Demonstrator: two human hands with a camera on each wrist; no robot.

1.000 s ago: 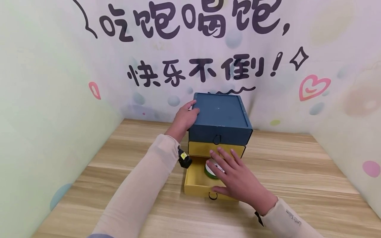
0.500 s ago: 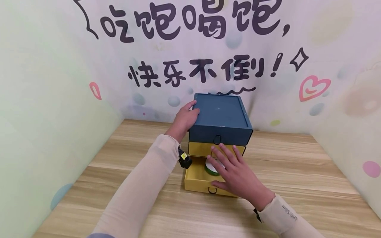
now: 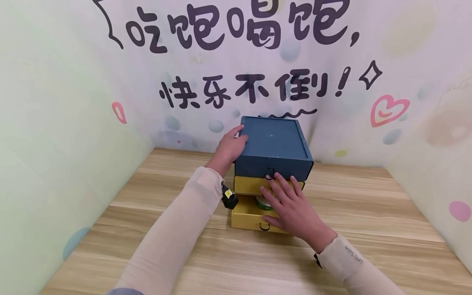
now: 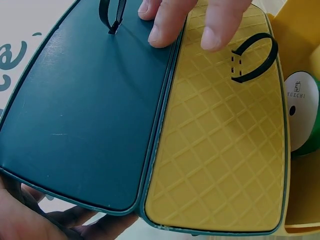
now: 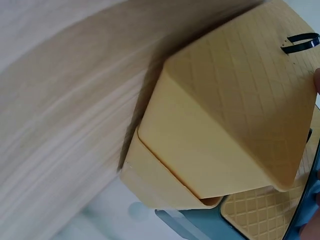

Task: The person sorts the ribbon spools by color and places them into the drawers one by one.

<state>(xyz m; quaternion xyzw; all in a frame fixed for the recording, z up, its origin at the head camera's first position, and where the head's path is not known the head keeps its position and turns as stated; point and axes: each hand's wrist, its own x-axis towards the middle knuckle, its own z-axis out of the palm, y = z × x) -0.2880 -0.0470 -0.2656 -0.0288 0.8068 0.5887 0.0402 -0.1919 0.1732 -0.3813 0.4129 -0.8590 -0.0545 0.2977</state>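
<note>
A small cabinet (image 3: 273, 139) has a blue top section with a yellow drawer (image 3: 250, 185) shut below it. At the bottom, another yellow drawer (image 3: 245, 221) stands partly pulled out. Inside that drawer lies a spool of green ribbon (image 4: 302, 112) with a white printed face. My left hand (image 3: 230, 147) holds the cabinet's upper left edge, thumb on top and fingers along the side. My right hand (image 3: 293, 207) is spread over the front; its thumb is at the bottom drawer's front, by the black loop pull (image 3: 264, 226), and its fingertips reach up towards the blue section.
The cabinet stands on a wood-grain table (image 3: 147, 205) near the back wall (image 3: 206, 65), which carries large dark lettering. Pale side panels (image 3: 55, 123) rise at left and right. Black loop pulls (image 4: 257, 57) stick out from the drawer fronts.
The bottom drawer has slid inward, and less of the ribbon spool shows. My right hand has moved forward with it. My left hand stays on the cabinet's edge.
</note>
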